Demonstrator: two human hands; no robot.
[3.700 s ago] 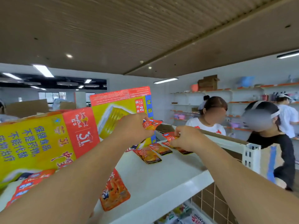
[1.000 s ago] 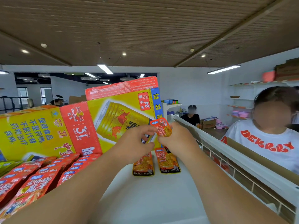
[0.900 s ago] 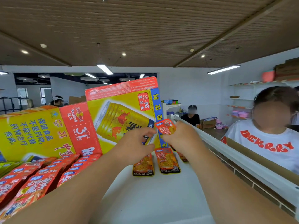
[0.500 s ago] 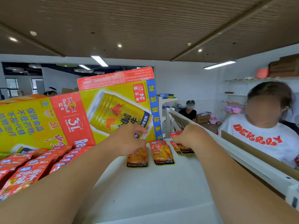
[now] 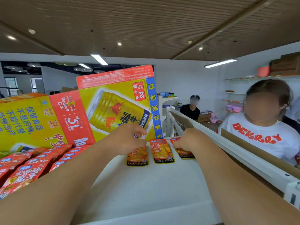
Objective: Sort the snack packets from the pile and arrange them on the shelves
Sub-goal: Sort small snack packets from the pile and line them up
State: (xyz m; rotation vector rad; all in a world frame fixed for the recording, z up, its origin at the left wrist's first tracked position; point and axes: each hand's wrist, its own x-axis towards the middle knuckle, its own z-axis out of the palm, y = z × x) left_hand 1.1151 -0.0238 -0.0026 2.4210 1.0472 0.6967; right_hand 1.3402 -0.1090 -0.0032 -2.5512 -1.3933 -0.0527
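The white shelf [image 5: 146,184] stretches ahead of me; two yellow and red drink cartons [image 5: 113,103] stand along its left side, the farther one tilted; a pile [image 5: 32,164] of red packets lies at the left edge in front of them. My left hand [image 5: 128,140] covers the top of the left packet [image 5: 137,157], fingers bent down onto it, though I cannot tell whether they grip; my right hand [image 5: 188,140] curls its fingers round the top of the right packet [image 5: 186,154], near the right edge; the middle packet [image 5: 162,151] lies flat between them, all three in a row toward the far edge.
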